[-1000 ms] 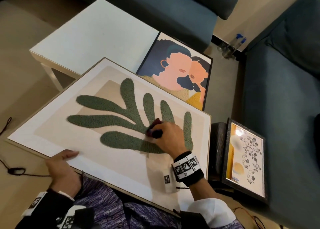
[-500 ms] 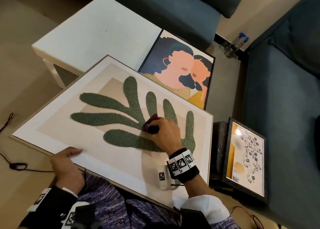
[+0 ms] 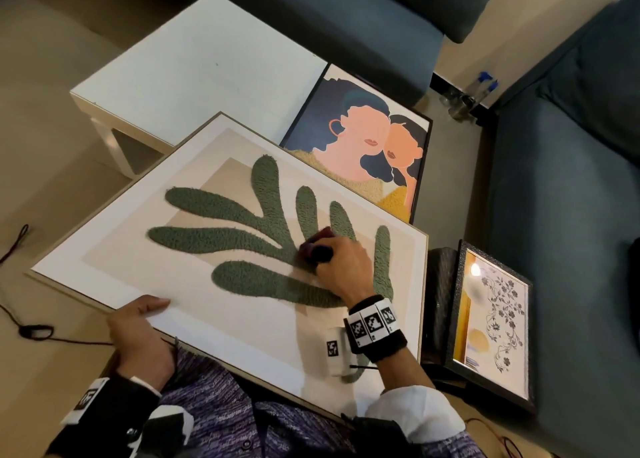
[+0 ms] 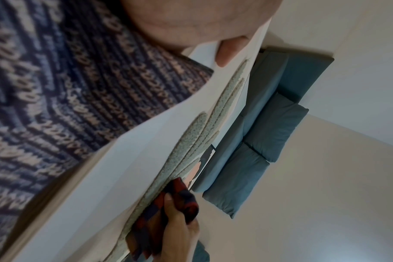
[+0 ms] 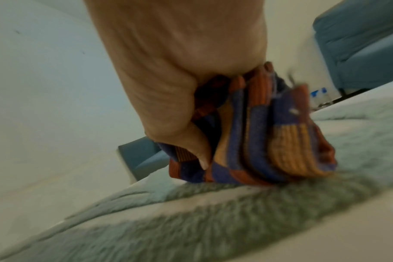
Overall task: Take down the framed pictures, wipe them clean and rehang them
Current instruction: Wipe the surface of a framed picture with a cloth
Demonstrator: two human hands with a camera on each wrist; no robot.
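Observation:
A large light-framed picture [image 3: 114,246] with a fuzzy green leaf shape lies tilted across my lap. My right hand [image 3: 341,263] grips a bunched red-and-blue checked cloth [image 3: 317,246] and presses it on the middle of the green leaf [image 5: 213,221]. The cloth [image 5: 269,141] shows folded under my curled fingers in the right wrist view. My left hand [image 3: 138,322] holds the picture's near left edge, thumb [image 4: 230,53] lying on the white border and fingers hidden underneath. In the left wrist view the cloth [image 4: 180,200] sits far down the picture.
A picture of two faces [image 3: 363,149] leans against the white side table [image 3: 194,66]. A small dark-framed floral picture [image 3: 495,322] leans on the blue sofa [image 3: 568,198] at right. Another blue sofa stands behind the table. Bottles [image 3: 474,90] stand in the corner. A cable [image 3: 31,331] lies on the floor.
My right hand has slid the cloth a short way up and left over the green leaf. The left hand keeps its hold on the frame edge.

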